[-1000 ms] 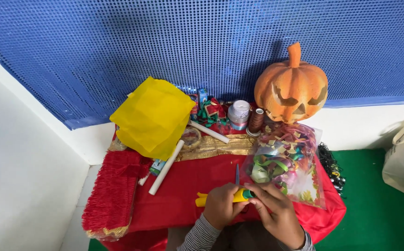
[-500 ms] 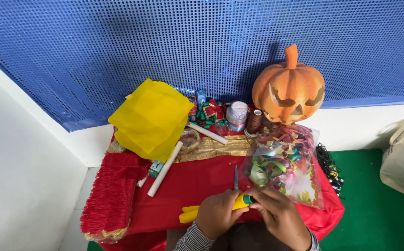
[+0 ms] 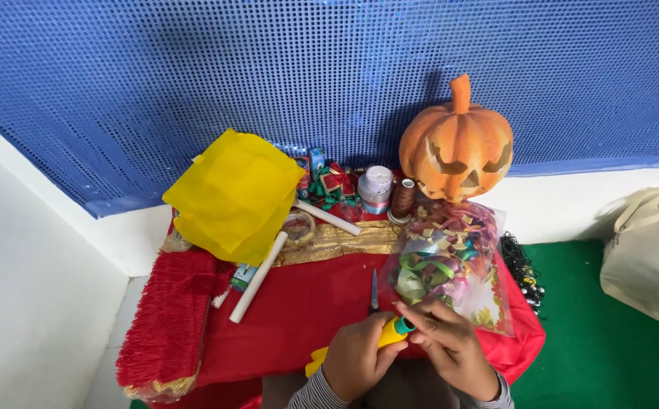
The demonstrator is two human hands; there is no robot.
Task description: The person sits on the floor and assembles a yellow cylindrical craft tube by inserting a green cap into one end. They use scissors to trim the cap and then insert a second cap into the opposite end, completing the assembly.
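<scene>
My left hand [image 3: 356, 362] grips a yellow tool [image 3: 387, 333] with a green tip, held low over the near edge of the red cloth [image 3: 299, 318]. My right hand [image 3: 451, 347] pinches the green tip end of the same tool. Just beyond the hands lies a small dark blade or tweezers [image 3: 374, 291] on the cloth. A clear bag of coloured ribbon curls [image 3: 451, 261] rests right behind my right hand.
An orange carved pumpkin [image 3: 458, 148] stands at the back right. A yellow paper sheet [image 3: 235, 193], two white sticks [image 3: 257, 276], tape rolls [image 3: 377, 189] and a brown thread spool [image 3: 403, 198] sit at the back. A beige bag [image 3: 651, 257] lies on green floor at right.
Both hands have stayed together on the yellow tool, shifting slightly. The camera view moved a little; nothing on the cloth changed place.
</scene>
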